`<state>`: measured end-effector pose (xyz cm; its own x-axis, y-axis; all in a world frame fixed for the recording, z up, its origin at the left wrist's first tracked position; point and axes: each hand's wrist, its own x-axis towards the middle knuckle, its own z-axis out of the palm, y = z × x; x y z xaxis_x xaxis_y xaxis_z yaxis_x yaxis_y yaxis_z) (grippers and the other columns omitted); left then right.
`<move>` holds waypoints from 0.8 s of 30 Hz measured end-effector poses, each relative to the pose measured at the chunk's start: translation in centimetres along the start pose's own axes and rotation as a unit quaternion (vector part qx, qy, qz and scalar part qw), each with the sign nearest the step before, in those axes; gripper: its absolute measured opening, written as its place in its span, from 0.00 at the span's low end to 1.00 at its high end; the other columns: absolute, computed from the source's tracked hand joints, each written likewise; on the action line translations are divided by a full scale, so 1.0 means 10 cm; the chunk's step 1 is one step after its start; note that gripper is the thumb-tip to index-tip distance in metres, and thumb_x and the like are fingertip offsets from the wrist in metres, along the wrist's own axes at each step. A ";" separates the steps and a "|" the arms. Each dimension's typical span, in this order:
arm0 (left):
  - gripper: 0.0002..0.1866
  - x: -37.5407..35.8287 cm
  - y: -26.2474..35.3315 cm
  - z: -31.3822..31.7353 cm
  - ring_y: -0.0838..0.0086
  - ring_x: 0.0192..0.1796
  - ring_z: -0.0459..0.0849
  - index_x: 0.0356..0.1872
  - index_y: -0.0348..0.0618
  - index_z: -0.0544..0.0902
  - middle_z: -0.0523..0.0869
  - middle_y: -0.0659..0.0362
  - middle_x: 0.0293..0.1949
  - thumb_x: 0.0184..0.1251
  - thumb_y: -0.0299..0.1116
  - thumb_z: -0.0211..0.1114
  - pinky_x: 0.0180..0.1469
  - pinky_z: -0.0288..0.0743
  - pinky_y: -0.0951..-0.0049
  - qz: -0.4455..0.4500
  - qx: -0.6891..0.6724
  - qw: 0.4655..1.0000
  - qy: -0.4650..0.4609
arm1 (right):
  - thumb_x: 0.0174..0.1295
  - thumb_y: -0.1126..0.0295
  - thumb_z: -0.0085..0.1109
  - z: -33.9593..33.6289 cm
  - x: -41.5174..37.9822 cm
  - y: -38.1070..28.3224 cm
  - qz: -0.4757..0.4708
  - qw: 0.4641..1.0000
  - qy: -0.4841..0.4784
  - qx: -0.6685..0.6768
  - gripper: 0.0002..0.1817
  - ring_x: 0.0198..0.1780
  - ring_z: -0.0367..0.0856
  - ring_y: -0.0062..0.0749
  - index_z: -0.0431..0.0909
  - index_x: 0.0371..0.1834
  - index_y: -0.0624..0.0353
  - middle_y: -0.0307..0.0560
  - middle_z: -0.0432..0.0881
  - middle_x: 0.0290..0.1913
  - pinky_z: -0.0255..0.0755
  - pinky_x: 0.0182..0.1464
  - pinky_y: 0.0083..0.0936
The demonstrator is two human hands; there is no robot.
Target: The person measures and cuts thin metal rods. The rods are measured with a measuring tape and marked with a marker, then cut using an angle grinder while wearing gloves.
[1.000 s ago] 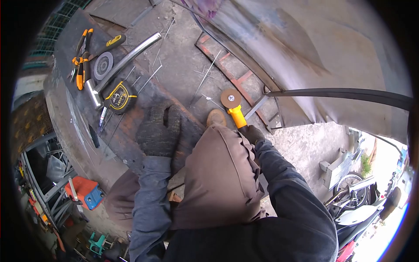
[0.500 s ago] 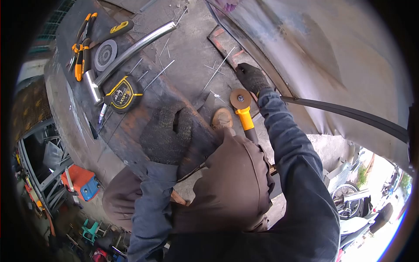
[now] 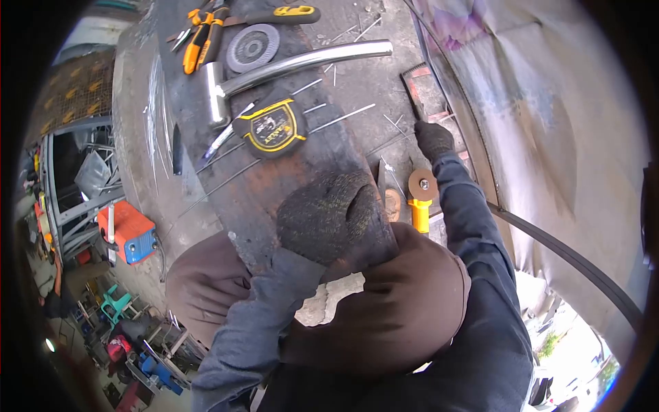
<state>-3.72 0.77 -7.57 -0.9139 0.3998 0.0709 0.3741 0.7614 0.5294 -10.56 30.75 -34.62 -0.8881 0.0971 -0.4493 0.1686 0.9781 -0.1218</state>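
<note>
My left hand, in a dark knitted glove, rests on the near end of a rusty steel bench top. Its fingers are curled under, so whatever lies in them is hidden. Beyond it are a black and yellow tape measure, a marker and several thin metal rods. My right hand, gloved too, reaches down to the ground on the right. Its fist is closed at the dark edge of a narrow metal frame with reddish parts. An angle grinder with a brown cutting disc sits just below that hand.
A T-shaped shiny tube, a grey abrasive disc, orange-handled pliers and a yellow-gripped tool occupy the far bench. Large sheet metal and a dark strip border the right. A red-blue machine stands left.
The view has turned, shifting the bench and tools to the right and upward in the picture. My left hand stays on the bench, and my right hand remains low by the frame.
</note>
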 end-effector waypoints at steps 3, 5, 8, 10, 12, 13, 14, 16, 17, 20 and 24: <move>0.13 0.00 0.01 0.01 0.57 0.43 0.89 0.49 0.52 0.86 0.89 0.55 0.44 0.65 0.41 0.69 0.45 0.83 0.57 -0.017 -0.007 1.000 -0.015 | 0.70 0.58 0.54 -0.37 -0.41 0.14 0.017 0.999 0.036 0.010 0.13 0.50 0.87 0.57 0.84 0.50 0.46 0.57 0.88 0.45 0.78 0.49 0.52; 0.13 -0.03 0.00 0.00 0.56 0.45 0.89 0.49 0.53 0.86 0.88 0.55 0.46 0.67 0.43 0.67 0.47 0.83 0.57 -0.031 -0.012 0.999 -0.021 | 0.71 0.56 0.54 -0.65 -0.77 0.22 0.050 0.997 0.055 -0.001 0.14 0.49 0.87 0.59 0.84 0.51 0.45 0.57 0.88 0.45 0.78 0.50 0.53; 0.14 -0.05 -0.04 0.03 0.56 0.49 0.88 0.51 0.53 0.85 0.88 0.55 0.50 0.69 0.43 0.64 0.51 0.82 0.57 0.000 -0.030 1.000 0.007 | 0.72 0.53 0.54 -1.28 -1.44 0.31 0.114 0.987 0.112 0.012 0.15 0.49 0.86 0.59 0.84 0.53 0.44 0.57 0.88 0.46 0.79 0.51 0.52; 0.14 -0.05 -0.04 0.05 0.55 0.51 0.87 0.51 0.51 0.85 0.88 0.53 0.51 0.70 0.43 0.63 0.54 0.81 0.58 -0.011 -0.047 0.999 0.009 | 0.72 0.54 0.54 -1.54 -1.84 0.52 0.115 0.973 0.198 0.029 0.14 0.50 0.87 0.58 0.84 0.52 0.44 0.57 0.89 0.45 0.78 0.52 0.52; 0.13 -0.08 -0.04 -0.04 0.58 0.52 0.88 0.51 0.50 0.85 0.88 0.54 0.51 0.70 0.40 0.64 0.55 0.81 0.60 0.000 -0.058 0.998 0.022 | 0.72 0.55 0.56 -1.79 -2.16 0.70 0.108 0.951 0.284 0.055 0.15 0.52 0.86 0.56 0.85 0.53 0.46 0.55 0.89 0.48 0.79 0.53 0.49; 0.13 -0.08 -0.10 -0.09 0.60 0.52 0.88 0.51 0.48 0.86 0.88 0.54 0.51 0.70 0.39 0.65 0.56 0.81 0.60 -0.007 -0.131 0.991 -0.010 | 0.71 0.55 0.58 -1.95 -2.35 0.71 0.096 0.939 0.320 0.084 0.16 0.53 0.87 0.54 0.85 0.54 0.50 0.54 0.89 0.49 0.79 0.55 0.47; 0.12 -0.08 -0.19 -0.12 0.62 0.52 0.88 0.50 0.47 0.86 0.88 0.54 0.51 0.70 0.37 0.66 0.57 0.80 0.61 -0.014 -0.201 0.978 -0.043 | 0.72 0.56 0.58 -2.09 -2.52 0.68 0.098 0.929 0.334 0.124 0.17 0.54 0.86 0.54 0.84 0.55 0.53 0.54 0.89 0.50 0.79 0.56 0.46; 0.12 -0.16 -0.32 -0.27 0.63 0.53 0.88 0.50 0.45 0.87 0.88 0.54 0.53 0.70 0.36 0.67 0.58 0.80 0.62 -0.001 -0.300 0.953 -0.046 | 0.71 0.58 0.60 -2.38 -2.83 0.51 0.091 0.926 0.337 0.141 0.16 0.51 0.89 0.50 0.85 0.55 0.53 0.55 0.89 0.49 0.80 0.53 0.42; 0.13 -0.25 -0.36 -0.40 0.62 0.54 0.87 0.52 0.44 0.87 0.88 0.53 0.53 0.71 0.36 0.66 0.59 0.79 0.62 0.039 -0.250 0.964 -0.077 | 0.71 0.58 0.60 -2.49 -2.95 0.39 0.082 0.925 0.344 0.137 0.16 0.51 0.89 0.50 0.85 0.55 0.53 0.55 0.89 0.49 0.80 0.53 0.42; 0.15 -0.52 -0.48 -0.79 0.60 0.56 0.86 0.55 0.44 0.85 0.88 0.52 0.53 0.73 0.37 0.65 0.60 0.79 0.62 0.076 -0.156 0.974 -0.143 | 0.71 0.62 0.62 -2.66 -3.08 -0.10 -0.001 0.910 0.348 0.224 0.15 0.42 0.91 0.38 0.84 0.54 0.58 0.52 0.90 0.44 0.81 0.47 0.33; 0.20 -0.93 -0.49 -1.17 0.60 0.57 0.86 0.62 0.43 0.81 0.87 0.51 0.52 0.74 0.40 0.64 0.61 0.79 0.62 -0.019 -0.189 0.967 -0.170 | 0.73 0.67 0.61 -2.68 -2.92 -0.95 -0.122 0.881 0.243 0.387 0.13 0.32 0.81 0.19 0.83 0.52 0.65 0.42 0.88 0.36 0.77 0.38 0.23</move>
<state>1.06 -12.70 -0.91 -0.7974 0.5683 -0.2029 0.1976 0.5636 0.8021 2.29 23.59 3.40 -0.9847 0.1532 0.0832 0.0216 0.5808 -0.8138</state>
